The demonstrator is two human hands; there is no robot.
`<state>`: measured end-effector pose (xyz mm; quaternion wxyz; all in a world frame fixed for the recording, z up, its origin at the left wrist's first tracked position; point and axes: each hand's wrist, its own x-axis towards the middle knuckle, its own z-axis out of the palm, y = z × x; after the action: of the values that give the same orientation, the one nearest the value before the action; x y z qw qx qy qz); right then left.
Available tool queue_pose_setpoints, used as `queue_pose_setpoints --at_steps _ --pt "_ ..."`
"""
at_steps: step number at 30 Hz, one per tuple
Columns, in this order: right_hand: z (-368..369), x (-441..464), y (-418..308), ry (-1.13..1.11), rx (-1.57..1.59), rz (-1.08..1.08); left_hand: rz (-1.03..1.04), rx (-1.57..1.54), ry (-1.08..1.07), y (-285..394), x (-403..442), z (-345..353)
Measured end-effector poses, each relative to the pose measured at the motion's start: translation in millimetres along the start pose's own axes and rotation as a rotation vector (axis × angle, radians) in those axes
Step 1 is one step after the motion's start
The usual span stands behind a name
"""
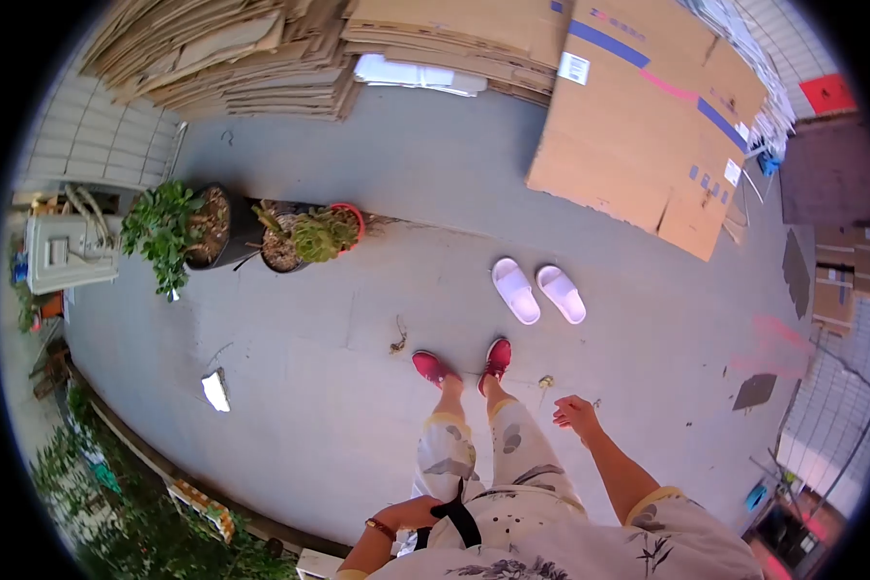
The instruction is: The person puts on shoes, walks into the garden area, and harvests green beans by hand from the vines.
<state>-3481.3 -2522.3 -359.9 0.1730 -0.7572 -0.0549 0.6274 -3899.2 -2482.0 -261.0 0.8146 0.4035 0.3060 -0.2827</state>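
Outdoor yard or terrace used for storage, exact type not determinable. Evidence of the setting: a bare grey paved floor [290, 416]; stacks of flattened cardboard [300, 72] along the far side, with a large printed carton sheet [648, 116] beside them; potted plants [217, 227] standing on the paving; an outdoor air-conditioning unit [72, 253] at the left; leafy greenery [135, 493] behind a low curb [145, 440]; wire mesh panels [831, 411] at the right; and a pair of slippers [538, 292] on the floor.

Pale pink slippers [538, 290], red shoes [465, 366], blue-striped brown cardboard [638, 126]
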Motion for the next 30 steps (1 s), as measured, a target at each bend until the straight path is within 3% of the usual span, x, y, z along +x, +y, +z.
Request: queue_pose_setpoints --at_steps 4,8,11,13,15,18,20,22,23,25,28,29,30 --pt "-41.2 -19.3 55.3 -0.01 0.001 0.088 -0.124 0.072 -0.05 60.5 9.1 -1.0" --pt "-86.2 -19.9 107.2 0.087 0.018 0.168 0.112 0.127 -0.066 92.1 32.6 -14.4" --pt "-108.8 -12.0 105.7 0.217 0.137 0.185 -0.145 -0.321 -0.023 170.0 26.5 -54.2" --pt "-117.7 -5.3 101.3 0.275 0.222 0.191 0.161 -0.565 0.165 181.9 30.6 -93.4" --pt "-120.2 -2.9 86.1 0.254 0.266 0.181 0.269 -0.697 0.517 191.9 49.3 -128.9" --pt "-109.3 -5.6 54.4 0.215 0.325 0.175 0.02 -0.498 0.773 246.5 63.1 -164.6" --pt "-96.2 -8.8 33.8 0.188 0.342 0.147 -0.053 -0.384 0.84 244.5 82.9 -196.9" --pt "-74.7 -6.2 41.3 0.217 0.172 -0.036 -0.117 -0.315 0.898 231.7 109.7 -222.3" --pt "-63.0 -1.0 50.6 0.36 -0.19 -0.239 -0.132 -0.291 0.926 228.0 125.7 -239.8" --pt "-42.3 -6.5 16.9 0.392 -0.2 -0.279 -0.149 -0.231 0.995 238.2 153.7 -284.2" --pt "-6.7 19.3 -8.1 0.275 -0.304 -0.238 -0.151 0.045 1.049 229.7 205.3 -343.8" --pt "7.0 19.0 -27.3 0.232 -0.392 -0.236 -0.185 0.381 1.094 193.1 234.0 -381.5" --pt "10.4 34.0 -39.6 0.204 -0.487 -0.242 -0.192 0.556 1.162 203.3 262.0 -388.2"
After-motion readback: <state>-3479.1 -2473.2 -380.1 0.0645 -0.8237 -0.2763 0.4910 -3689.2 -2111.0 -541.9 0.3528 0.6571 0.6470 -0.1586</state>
